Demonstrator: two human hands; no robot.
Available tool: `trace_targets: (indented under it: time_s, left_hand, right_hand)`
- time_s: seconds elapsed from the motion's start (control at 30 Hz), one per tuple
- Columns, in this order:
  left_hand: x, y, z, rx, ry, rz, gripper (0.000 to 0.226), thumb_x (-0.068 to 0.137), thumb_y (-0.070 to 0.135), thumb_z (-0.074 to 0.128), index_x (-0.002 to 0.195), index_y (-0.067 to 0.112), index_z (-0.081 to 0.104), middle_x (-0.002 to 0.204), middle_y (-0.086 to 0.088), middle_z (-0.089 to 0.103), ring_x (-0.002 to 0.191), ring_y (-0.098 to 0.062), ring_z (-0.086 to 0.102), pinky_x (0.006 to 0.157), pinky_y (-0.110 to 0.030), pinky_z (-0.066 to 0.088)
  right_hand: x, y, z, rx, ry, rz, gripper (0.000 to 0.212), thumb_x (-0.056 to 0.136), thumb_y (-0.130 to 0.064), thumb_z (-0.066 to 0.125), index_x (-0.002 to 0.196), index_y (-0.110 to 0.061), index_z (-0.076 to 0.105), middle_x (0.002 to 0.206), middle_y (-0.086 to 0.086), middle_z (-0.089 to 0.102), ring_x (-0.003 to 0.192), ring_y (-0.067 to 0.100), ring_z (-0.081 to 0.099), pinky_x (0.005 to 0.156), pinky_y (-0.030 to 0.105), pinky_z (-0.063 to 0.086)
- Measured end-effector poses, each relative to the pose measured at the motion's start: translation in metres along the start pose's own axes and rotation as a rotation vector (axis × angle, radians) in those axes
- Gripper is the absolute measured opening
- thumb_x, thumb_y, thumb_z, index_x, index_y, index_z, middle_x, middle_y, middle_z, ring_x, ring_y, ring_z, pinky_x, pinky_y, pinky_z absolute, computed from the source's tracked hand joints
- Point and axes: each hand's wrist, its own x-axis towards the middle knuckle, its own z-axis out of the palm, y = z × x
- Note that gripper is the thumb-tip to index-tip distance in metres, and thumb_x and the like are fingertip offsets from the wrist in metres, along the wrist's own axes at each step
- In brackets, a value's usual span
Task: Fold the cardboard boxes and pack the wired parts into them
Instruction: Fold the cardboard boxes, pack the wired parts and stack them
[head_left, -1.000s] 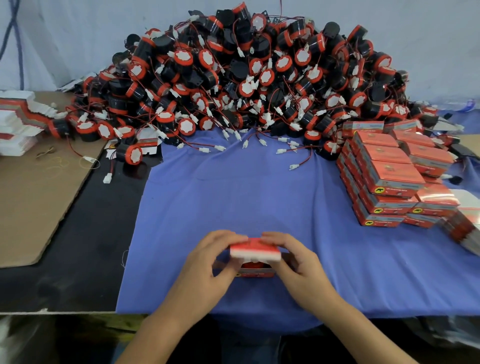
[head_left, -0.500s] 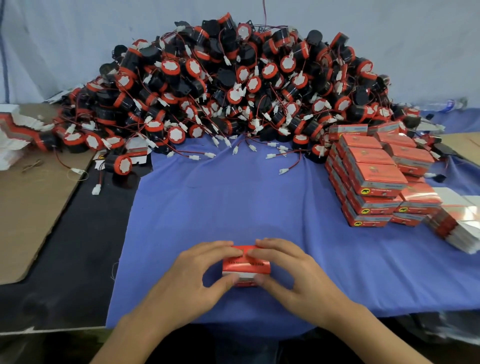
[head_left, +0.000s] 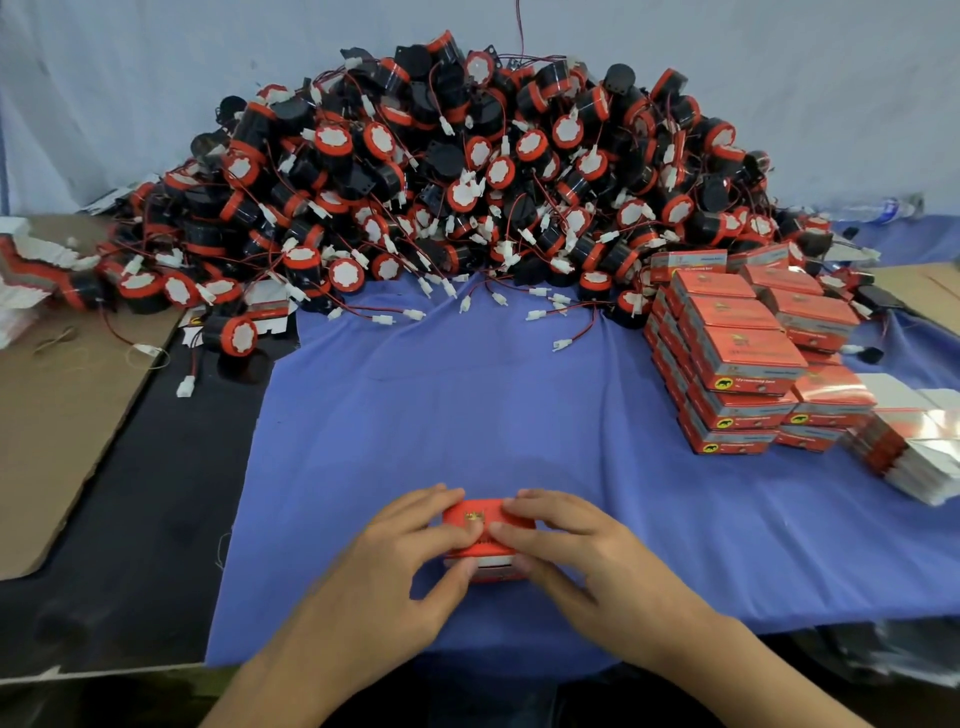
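Observation:
A small red cardboard box (head_left: 480, 519) sits on the blue cloth (head_left: 519, 405) near the front edge. My left hand (head_left: 400, 566) grips its left side, thumb at the front. My right hand (head_left: 576, 551) grips its right side, fingers lying over the top. The lid is folded down over the box; a white strip shows at the front. What is inside is hidden. A large heap of black-and-red wired parts (head_left: 467, 182) with white connectors fills the back of the table.
A stack of closed red boxes (head_left: 737, 358) stands at the right. Flat unfolded box blanks (head_left: 930, 452) lie at the far right, and more (head_left: 26, 280) at the far left. A brown cardboard sheet (head_left: 57, 415) covers the left of the black table.
The box lid, raised a second ago, has been folded down over the box. Both hands stay on the box, now pressing closer over its top.

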Motion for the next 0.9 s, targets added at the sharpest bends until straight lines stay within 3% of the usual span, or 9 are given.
trace_targets:
  time_s: [0.2, 0.33, 0.4, 0.5, 0.57, 0.67, 0.7, 0.77, 0.9]
  left_hand:
    - [-0.013, 0.013, 0.006, 0.323, 0.102, 0.157, 0.041, 0.097, 0.027, 0.047, 0.126, 0.017, 0.074, 0.137, -0.002, 0.066, 0.128, -0.019, 0.061, 0.1, -0.029, 0.053]
    - [-0.015, 0.024, 0.015, 0.538, 0.046, 0.198, 0.047, 0.087, 0.01, 0.043, 0.122, 0.004, 0.074, 0.131, -0.011, 0.07, 0.119, -0.026, 0.069, 0.085, -0.036, 0.063]
    - [-0.019, 0.026, 0.017, 0.569, 0.004, 0.167, 0.053, 0.081, 0.005, 0.039, 0.12, 0.003, 0.075, 0.127, -0.01, 0.072, 0.115, -0.025, 0.071, 0.072, -0.032, 0.064]
    - [-0.023, 0.033, 0.02, 0.566, -0.063, 0.144, 0.054, 0.081, 0.004, 0.038, 0.12, 0.004, 0.075, 0.126, -0.011, 0.072, 0.112, -0.025, 0.072, 0.069, -0.03, 0.063]
    - [-0.022, 0.037, 0.022, 0.501, -0.044, 0.107, 0.053, 0.082, 0.003, 0.038, 0.121, 0.005, 0.075, 0.126, -0.012, 0.072, 0.112, -0.026, 0.072, 0.07, -0.029, 0.063]
    - [-0.014, 0.031, 0.024, 0.074, 0.13, -0.094, 0.034, 0.102, 0.009, 0.054, 0.127, 0.021, 0.073, 0.128, 0.001, 0.067, 0.116, -0.013, 0.068, 0.089, -0.018, 0.054]
    - [-0.012, 0.031, 0.026, -0.074, 0.21, -0.163, 0.031, 0.1, 0.011, 0.064, 0.127, 0.024, 0.073, 0.127, 0.004, 0.062, 0.115, -0.003, 0.064, 0.095, -0.015, 0.049]
    - [-0.01, 0.033, 0.037, -0.288, 0.358, -0.265, 0.04, 0.09, 0.003, 0.074, 0.123, 0.025, 0.073, 0.122, 0.009, 0.061, 0.109, 0.008, 0.062, 0.093, -0.009, 0.048]
    - [0.005, 0.072, 0.062, -0.697, 0.495, -0.341, 0.037, 0.08, 0.002, 0.08, 0.109, 0.023, 0.069, 0.106, 0.005, 0.074, 0.101, -0.005, 0.072, 0.084, -0.018, 0.058]
  right_hand:
    - [-0.009, -0.009, 0.012, -0.147, 0.128, -0.04, 0.034, 0.104, -0.026, 0.053, 0.134, -0.02, 0.069, 0.143, -0.003, 0.062, 0.139, 0.015, 0.053, 0.101, 0.034, 0.055]
    - [-0.014, -0.007, 0.024, -0.287, 0.208, -0.111, 0.034, 0.098, -0.012, 0.064, 0.132, -0.013, 0.069, 0.142, 0.002, 0.062, 0.137, 0.02, 0.054, 0.101, 0.035, 0.055]
    - [-0.019, -0.004, 0.027, -0.357, 0.142, -0.12, 0.055, 0.085, 0.0, 0.076, 0.138, -0.01, 0.064, 0.147, 0.005, 0.058, 0.14, 0.023, 0.05, 0.099, 0.038, 0.056]
    - [-0.026, -0.006, 0.028, -0.442, 0.046, -0.139, 0.071, 0.079, 0.008, 0.069, 0.146, -0.007, 0.053, 0.155, 0.008, 0.048, 0.146, 0.026, 0.042, 0.102, 0.039, 0.054]
    - [-0.027, -0.01, 0.029, -0.407, 0.06, -0.102, 0.072, 0.078, 0.008, 0.065, 0.147, -0.008, 0.053, 0.158, 0.01, 0.043, 0.145, 0.026, 0.044, 0.099, 0.038, 0.056]
    - [-0.026, -0.022, 0.032, -0.103, 0.182, 0.163, 0.064, 0.091, -0.001, 0.066, 0.149, -0.026, 0.053, 0.166, 0.006, 0.029, 0.135, 0.011, 0.053, 0.092, 0.031, 0.057]
    - [-0.026, -0.027, 0.034, 0.033, 0.222, 0.234, 0.06, 0.095, -0.006, 0.066, 0.147, -0.032, 0.054, 0.165, 0.0, 0.032, 0.135, 0.004, 0.05, 0.101, 0.03, 0.053]
    - [-0.027, -0.035, 0.039, 0.316, 0.357, 0.365, 0.058, 0.095, -0.007, 0.068, 0.145, -0.035, 0.054, 0.153, -0.01, 0.048, 0.136, 0.002, 0.051, 0.112, 0.036, 0.046]
    - [-0.032, -0.041, 0.016, 0.549, 0.671, 0.544, 0.055, 0.091, -0.011, 0.073, 0.138, -0.035, 0.055, 0.132, -0.02, 0.065, 0.124, 0.003, 0.062, 0.104, 0.027, 0.05]
